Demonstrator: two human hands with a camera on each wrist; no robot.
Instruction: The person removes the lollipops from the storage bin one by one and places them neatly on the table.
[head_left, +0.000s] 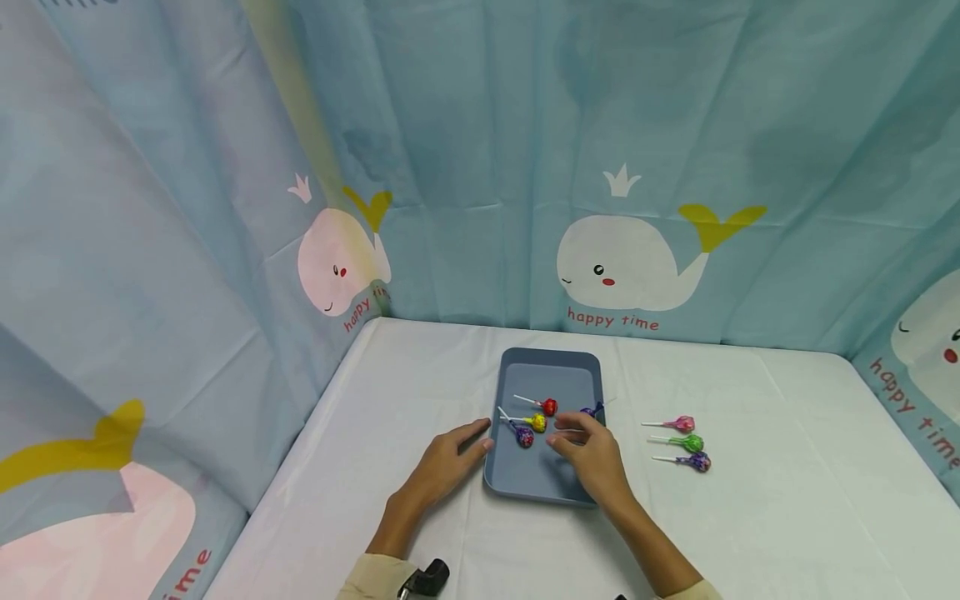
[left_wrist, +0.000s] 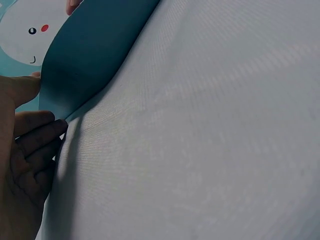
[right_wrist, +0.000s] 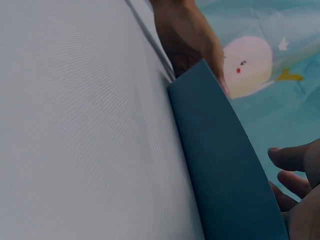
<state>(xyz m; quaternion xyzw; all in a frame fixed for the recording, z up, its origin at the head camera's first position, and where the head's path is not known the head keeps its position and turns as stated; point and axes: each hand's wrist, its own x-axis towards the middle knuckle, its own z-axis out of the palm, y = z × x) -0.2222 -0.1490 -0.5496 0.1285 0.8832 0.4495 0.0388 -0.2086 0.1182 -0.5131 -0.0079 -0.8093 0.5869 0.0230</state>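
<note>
A blue-grey tray [head_left: 525,482] lies on the white table with several wrapped lollipops in it. A red lollipop [head_left: 550,407], a yellow lollipop [head_left: 538,422] and a purple lollipop [head_left: 524,437] sit close together near its middle. By the right rim, another dark purple lollipop [head_left: 590,412] is partly covered by my right hand [head_left: 596,467]. That hand hovers over the tray's right side, thumb and fingers apart, with nothing visible between them. My left hand [head_left: 442,468] rests its fingertips against the tray's left side, fingers loosely extended. In the left wrist view the tray wall [left_wrist: 95,55] meets those fingers.
Right of the tray, a pink lollipop [head_left: 681,424], a green lollipop [head_left: 690,443] and a purple lollipop [head_left: 699,461] lie in a column on the white tablecloth [head_left: 787,500]. Blue curtains [head_left: 480,150] with printed whales stand behind and beside the table.
</note>
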